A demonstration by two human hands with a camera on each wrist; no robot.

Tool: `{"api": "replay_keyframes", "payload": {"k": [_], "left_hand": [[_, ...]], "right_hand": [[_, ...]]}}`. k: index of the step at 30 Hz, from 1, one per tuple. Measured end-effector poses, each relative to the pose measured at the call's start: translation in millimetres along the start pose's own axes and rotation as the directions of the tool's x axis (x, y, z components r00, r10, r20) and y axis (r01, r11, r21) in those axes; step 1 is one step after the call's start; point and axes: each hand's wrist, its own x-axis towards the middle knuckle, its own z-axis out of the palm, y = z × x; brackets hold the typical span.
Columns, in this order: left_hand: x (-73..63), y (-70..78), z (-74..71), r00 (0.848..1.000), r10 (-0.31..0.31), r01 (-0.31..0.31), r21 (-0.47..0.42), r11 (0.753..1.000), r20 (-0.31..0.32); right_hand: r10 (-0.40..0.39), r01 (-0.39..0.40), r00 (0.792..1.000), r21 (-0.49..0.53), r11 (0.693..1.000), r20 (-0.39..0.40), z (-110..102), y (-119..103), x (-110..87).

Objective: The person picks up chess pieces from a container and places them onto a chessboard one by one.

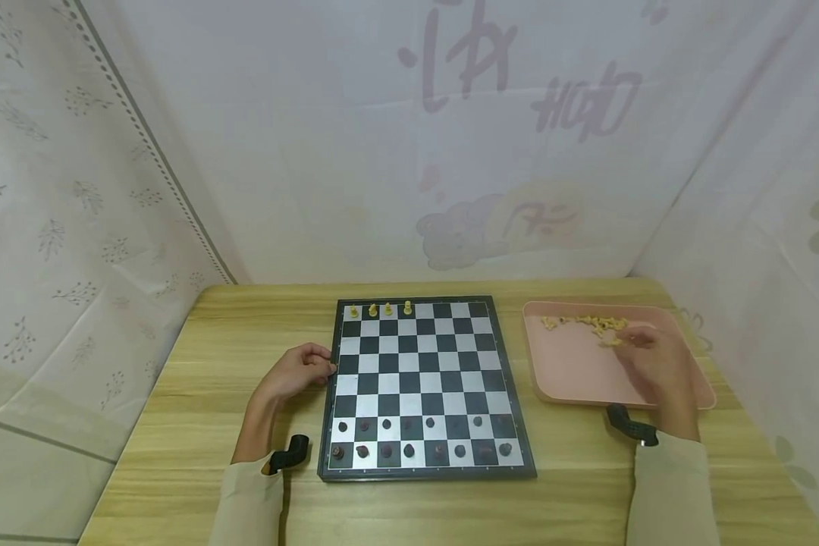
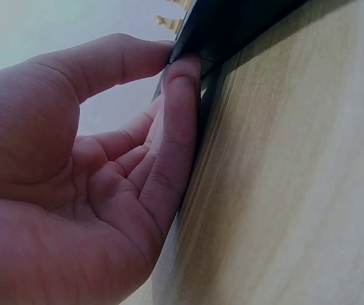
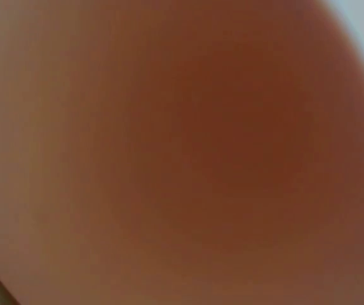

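Observation:
A black-and-white chessboard (image 1: 409,364) lies on the table, its dark frame between the two hands. My left hand (image 1: 300,371) holds the board's left edge, thumb on top and index finger underneath; the left wrist view shows this hand (image 2: 105,146) close up at the dark edge (image 2: 216,32). Over the pink tray (image 1: 566,379), my right hand (image 1: 655,356) has its fingertips at a yellow chess piece (image 1: 610,343); whether they pinch it is unclear. Beside them lies a heap of yellow chess pieces (image 1: 590,321). The right wrist view is blurred by skin too close.
Several yellow pieces (image 1: 388,309) stand along the board's far left row. Dark pieces (image 1: 409,450) fill two rows at the near side. The wooden table (image 1: 246,326) ends at a white printed cloth (image 1: 314,189) behind and on both sides.

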Motion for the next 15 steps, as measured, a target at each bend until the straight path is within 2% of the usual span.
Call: {"api": "replay_keyframes", "payload": {"k": [6,15], "left_hand": [[0.6,-0.7,0.0,1.0,-0.006,0.006,-0.006,1.0,0.001],[1.0,-2.1,-0.5,1.0,-0.009,0.009,-0.023,1.0,0.006]], "right_hand": [[0.054,-0.055,0.999,0.029,0.998,0.002,2.5,-0.4,-1.7],[0.0,0.0,0.999,-0.014,1.0,0.034,2.2,-0.9,-0.2]]}}
